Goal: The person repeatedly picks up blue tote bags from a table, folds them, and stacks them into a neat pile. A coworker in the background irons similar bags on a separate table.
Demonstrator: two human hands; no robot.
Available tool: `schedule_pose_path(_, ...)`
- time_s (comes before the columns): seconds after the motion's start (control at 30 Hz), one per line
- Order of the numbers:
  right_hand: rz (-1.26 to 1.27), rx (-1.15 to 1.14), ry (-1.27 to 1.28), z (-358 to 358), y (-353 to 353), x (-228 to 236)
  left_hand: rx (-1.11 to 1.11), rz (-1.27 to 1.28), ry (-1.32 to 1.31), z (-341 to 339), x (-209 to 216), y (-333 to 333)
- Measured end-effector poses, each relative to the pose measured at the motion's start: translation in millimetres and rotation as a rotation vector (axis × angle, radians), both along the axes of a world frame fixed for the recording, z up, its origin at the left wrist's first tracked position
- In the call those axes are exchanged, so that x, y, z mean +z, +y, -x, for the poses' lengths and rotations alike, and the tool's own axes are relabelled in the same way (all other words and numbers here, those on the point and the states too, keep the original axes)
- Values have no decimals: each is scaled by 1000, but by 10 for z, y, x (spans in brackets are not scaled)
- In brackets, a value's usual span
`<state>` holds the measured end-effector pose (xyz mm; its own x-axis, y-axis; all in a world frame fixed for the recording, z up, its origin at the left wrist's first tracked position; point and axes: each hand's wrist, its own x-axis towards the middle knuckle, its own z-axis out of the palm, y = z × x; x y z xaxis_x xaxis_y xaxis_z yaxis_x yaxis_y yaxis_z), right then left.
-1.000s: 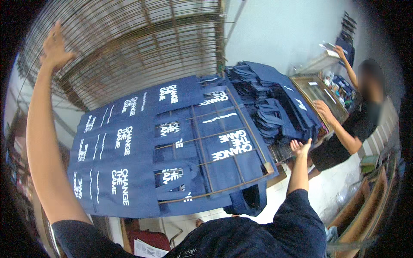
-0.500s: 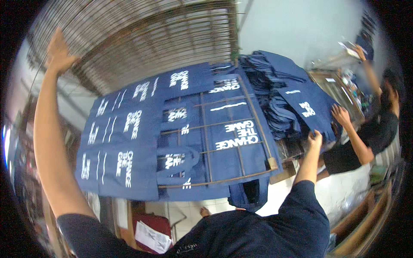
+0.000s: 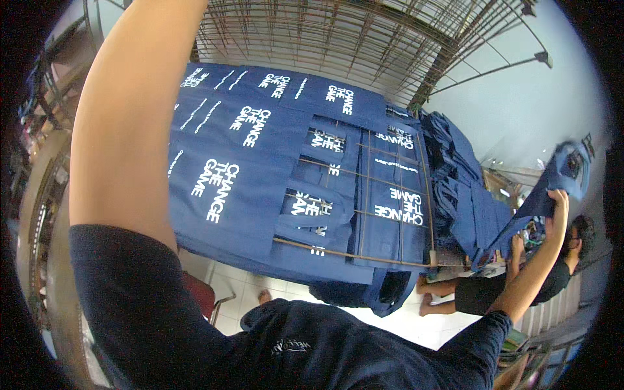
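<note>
Large white three-row block lettering [image 3: 222,190] is printed across navy bags [image 3: 260,211]; smaller white text lines [image 3: 408,164] are set alongside; small pale lettering [image 3: 290,346] is borne by dark shirt [image 3: 370,348].

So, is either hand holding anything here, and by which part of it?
The right hand grips a blue fabric bag by its edge, near what looks like its handle. The left hand is out of view, so I can't tell.

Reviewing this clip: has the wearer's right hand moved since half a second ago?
Yes. The right hand has moved rightward, farther from the near right corner of the bag-covered wire rack, and now holds up a navy fabric bag.
</note>
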<state>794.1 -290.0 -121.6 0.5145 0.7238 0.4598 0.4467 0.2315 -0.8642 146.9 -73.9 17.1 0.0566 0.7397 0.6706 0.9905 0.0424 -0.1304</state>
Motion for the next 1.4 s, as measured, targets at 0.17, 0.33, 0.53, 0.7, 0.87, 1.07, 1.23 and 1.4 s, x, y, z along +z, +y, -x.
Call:
schedule_pose_path(0.17, 234, 181, -193, 1887, 117, 508, -129, -56, -35, 178, -35, 120)
schedule_pose_path(0.33, 391, 578, -313, 2957, 451, 702, -119, -26, -47, 251, 3, 92)
schedule_pose_path(0.53, -14, 465, 35, 3142, 585, 624, -240, -31, -55, 332, -13, 38)
schedule_pose_path(0.7, -78, 500, 423, 2717, 1219, -573, -280, -39, -18, 374, -31, 28)
schedule_pose_path(0.87, 167, 331, 662, 2870, 1733, -1907, -254, 34, -33, 409, -28, -49)
schedule_pose_path(1.07, 406, 298, 684, 2861, 1673, -2308, -278, 37, -21, 421, -42, -56)
schedule_pose_path(1.23, 428, 300, 638, 2933, 1601, -2300, -312, -8, -31, 437, -58, 12)
schedule_pose_path(1.4, 439, 344, 593, 2781, 1640, -2440, -331, -34, -45, 437, -55, 80)
